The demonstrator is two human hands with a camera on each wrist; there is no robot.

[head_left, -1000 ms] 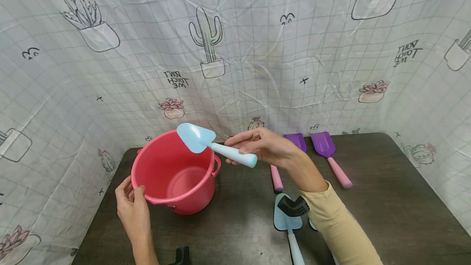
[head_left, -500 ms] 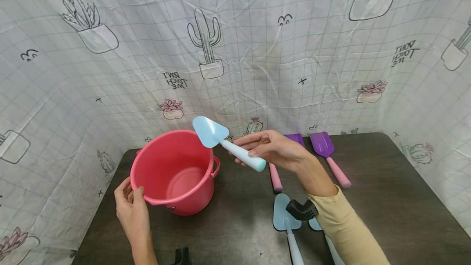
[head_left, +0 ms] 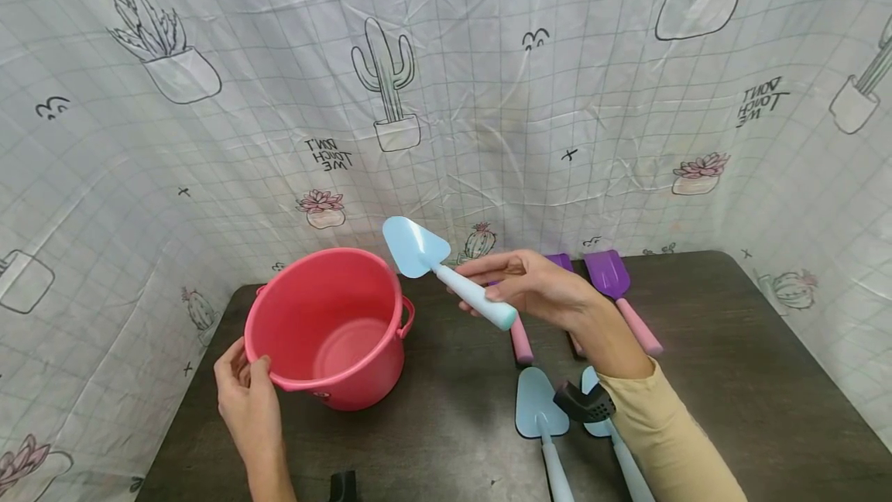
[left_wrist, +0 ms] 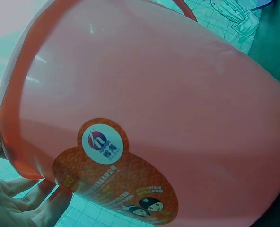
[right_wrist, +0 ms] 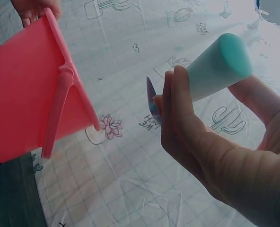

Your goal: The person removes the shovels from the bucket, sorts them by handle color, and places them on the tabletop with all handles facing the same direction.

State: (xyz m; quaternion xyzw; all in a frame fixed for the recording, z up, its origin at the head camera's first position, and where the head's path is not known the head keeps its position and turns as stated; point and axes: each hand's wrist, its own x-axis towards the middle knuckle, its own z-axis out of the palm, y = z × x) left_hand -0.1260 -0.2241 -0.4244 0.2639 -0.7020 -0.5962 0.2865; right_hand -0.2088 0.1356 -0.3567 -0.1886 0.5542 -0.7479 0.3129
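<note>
A light-blue trowel (head_left: 416, 248) hangs in the air right of the bucket, its blade pointing up and left. My right hand (head_left: 533, 285) pinches its pale handle between thumb and fingers; the handle's teal end (right_wrist: 235, 56) faces the right wrist camera. On the table at the left stands a red bucket (head_left: 376, 366), its mouth turned toward me and no contents visible inside. My left hand (head_left: 249, 393) grips the bucket's rim at the near left, thumb over the edge. The left wrist view is mostly filled by the bucket's side with an orange label (left_wrist: 116, 175).
Two more light-blue trowels lie near the front, one (head_left: 542, 409) in the open and another (head_left: 616, 432) partly under my right forearm. Behind are a purple shovel with a pink handle (head_left: 637, 328) and a second one mostly covered by my hand. A patterned cloth (head_left: 488, 99) surrounds the dark table (head_left: 432, 440).
My right hand has moved right with the trowel, from over the bucket's rim to beside it. The left hand keeps its grip on the bucket, which stays in place.
</note>
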